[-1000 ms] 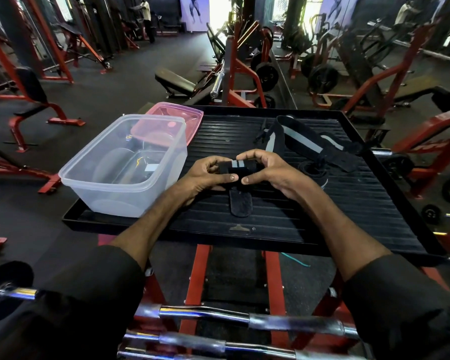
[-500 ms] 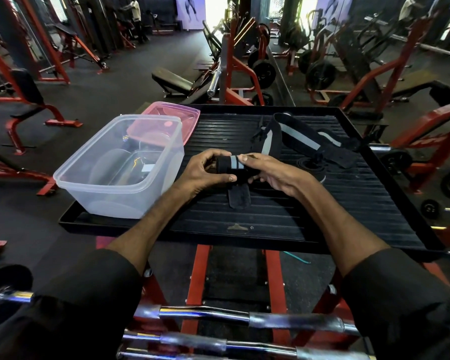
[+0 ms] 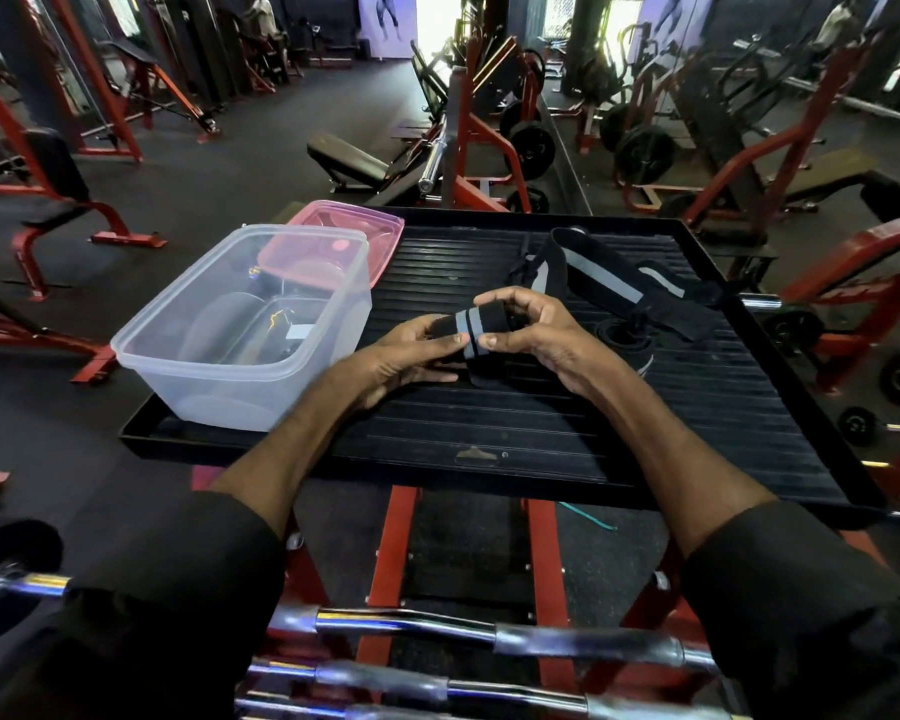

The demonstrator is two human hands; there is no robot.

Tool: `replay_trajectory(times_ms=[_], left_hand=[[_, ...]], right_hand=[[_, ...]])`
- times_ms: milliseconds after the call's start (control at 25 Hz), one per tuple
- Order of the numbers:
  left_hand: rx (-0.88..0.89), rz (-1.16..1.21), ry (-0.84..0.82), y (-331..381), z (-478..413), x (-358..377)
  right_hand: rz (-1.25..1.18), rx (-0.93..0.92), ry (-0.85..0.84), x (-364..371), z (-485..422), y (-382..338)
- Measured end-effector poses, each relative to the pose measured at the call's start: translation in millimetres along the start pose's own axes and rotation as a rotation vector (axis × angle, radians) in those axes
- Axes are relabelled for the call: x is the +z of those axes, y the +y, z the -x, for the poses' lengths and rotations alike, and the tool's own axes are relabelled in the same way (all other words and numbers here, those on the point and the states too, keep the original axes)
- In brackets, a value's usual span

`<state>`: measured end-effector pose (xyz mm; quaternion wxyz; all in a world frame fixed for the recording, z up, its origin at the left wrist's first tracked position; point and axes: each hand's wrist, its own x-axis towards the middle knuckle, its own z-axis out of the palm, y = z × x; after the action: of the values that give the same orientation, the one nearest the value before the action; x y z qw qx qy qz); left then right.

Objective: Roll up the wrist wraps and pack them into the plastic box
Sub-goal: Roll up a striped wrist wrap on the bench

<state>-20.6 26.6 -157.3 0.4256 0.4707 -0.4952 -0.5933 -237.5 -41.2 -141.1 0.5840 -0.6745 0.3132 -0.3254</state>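
Black rolled wrap point(image 3: 468, 330) gripped in both hands point(image 3: 406, 356) point(image 3: 536, 330), beside clear plastic box point(image 3: 240, 387), loose wrap point(image 3: 619, 272) behind.

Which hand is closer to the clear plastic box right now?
Left. The left hand is just beside the clear plastic box; the right hand is farther, beyond the rolled wrap.

The rolled wrist wrap point(image 3: 468, 330) is black with grey stripes, the plastic box point(image 3: 250, 330) is clear, its lid point(image 3: 370, 236) is pink, and the ribbed tray point(image 3: 541, 428) is black.
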Motion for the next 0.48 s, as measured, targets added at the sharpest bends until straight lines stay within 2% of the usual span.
replay_trajectory(times_ms=[200,480], left_hand=[[0.177,-0.115,0.176,-2.0,1.8,8.0],[0.399,-0.405,0.269,-4.0,-3.8,6.4]], right_hand=[[0.001,-0.007,-0.026,0.4,-1.8,-0.8],[-0.104,0.162,-0.091,0.0,-2.7,-2.0]])
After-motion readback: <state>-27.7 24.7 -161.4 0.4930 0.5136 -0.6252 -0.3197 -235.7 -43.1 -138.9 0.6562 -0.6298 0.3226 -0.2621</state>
